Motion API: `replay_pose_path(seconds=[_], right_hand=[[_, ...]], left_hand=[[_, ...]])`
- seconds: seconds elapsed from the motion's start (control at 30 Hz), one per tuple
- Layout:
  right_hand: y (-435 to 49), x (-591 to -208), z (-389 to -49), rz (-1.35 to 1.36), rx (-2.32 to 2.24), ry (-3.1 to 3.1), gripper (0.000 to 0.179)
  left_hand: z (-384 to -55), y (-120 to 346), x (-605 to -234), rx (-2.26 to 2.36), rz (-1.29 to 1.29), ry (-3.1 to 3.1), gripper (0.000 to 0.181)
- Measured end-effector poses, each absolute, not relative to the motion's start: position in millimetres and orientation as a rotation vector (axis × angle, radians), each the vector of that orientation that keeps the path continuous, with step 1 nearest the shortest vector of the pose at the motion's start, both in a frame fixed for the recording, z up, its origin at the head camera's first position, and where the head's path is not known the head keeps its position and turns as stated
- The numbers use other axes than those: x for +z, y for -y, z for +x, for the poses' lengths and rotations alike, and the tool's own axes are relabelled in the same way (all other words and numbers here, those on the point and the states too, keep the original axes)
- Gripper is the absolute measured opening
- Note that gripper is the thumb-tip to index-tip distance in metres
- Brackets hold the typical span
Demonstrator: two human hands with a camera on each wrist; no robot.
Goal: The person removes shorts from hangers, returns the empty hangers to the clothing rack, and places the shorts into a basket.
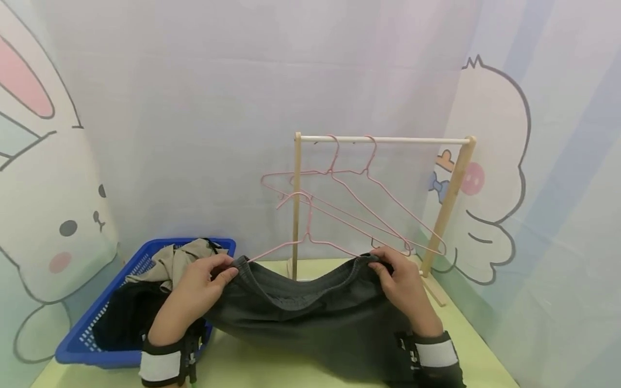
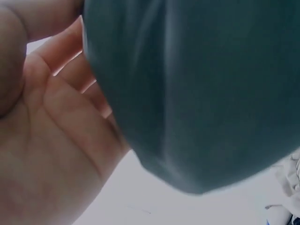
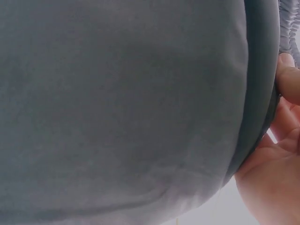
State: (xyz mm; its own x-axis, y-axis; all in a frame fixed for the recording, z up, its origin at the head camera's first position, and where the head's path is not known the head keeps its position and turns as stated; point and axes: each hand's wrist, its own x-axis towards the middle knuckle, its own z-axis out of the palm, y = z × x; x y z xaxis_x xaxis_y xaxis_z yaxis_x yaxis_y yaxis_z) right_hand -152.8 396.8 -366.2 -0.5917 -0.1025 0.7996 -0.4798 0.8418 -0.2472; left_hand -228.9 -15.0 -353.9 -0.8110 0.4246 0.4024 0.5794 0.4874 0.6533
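Dark grey pants (image 1: pixel 310 339) with an elastic waistband hang spread between both hands, the waist opening facing up. My left hand (image 1: pixel 196 288) pinches the left end of the waistband between thumb and fingers. At the opposite end, my right hand (image 1: pixel 402 285) pinches the waistband the same way. A pink wire hanger (image 1: pixel 309 231) rises out of the waist opening, its hook up and its lower part hidden by the cloth. In the left wrist view, the pants (image 2: pixel 197 93) drape beside the palm; the right wrist view is mostly filled by the same fabric (image 3: pixel 122 103).
Behind the pants stands a small rack with a white rail (image 1: pixel 402 140) and wooden posts (image 1: pixel 448 207). Two more pink hangers (image 1: pixel 373 178) hang from the rail. To the left, a blue basket (image 1: pixel 97 358) holds beige and black clothes on the light green table (image 1: pixel 252 364).
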Motion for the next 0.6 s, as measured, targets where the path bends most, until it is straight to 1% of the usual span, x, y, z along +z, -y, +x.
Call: replay_pose_path(seconds=[0.13, 0.3, 0.43, 0.6], right_hand=[[-394.0, -363.1, -152.6, 0.456, 0.555, 2.170, 0.022], [-389.4, -359.9, -150.3, 0.443, 0.578, 2.152, 0.024], [-379.3, -357.7, -147.9, 0.490, 0.592, 2.139, 0.026], [-365.8, -357.9, -145.1, 0.549, 0.596, 2.157, 0.026]], left_hand=[[-226.2, 7.0, -355.0, -1.140, -0.824, 2.393, 0.017], [-224.9, -19.0, -357.7, -1.042, -0.813, 2.129, 0.019], [-219.0, -42.6, -354.8, -1.056, -0.845, 2.009, 0.020], [-211.6, -62.4, -354.9, -1.050, -0.819, 1.951, 0.019]])
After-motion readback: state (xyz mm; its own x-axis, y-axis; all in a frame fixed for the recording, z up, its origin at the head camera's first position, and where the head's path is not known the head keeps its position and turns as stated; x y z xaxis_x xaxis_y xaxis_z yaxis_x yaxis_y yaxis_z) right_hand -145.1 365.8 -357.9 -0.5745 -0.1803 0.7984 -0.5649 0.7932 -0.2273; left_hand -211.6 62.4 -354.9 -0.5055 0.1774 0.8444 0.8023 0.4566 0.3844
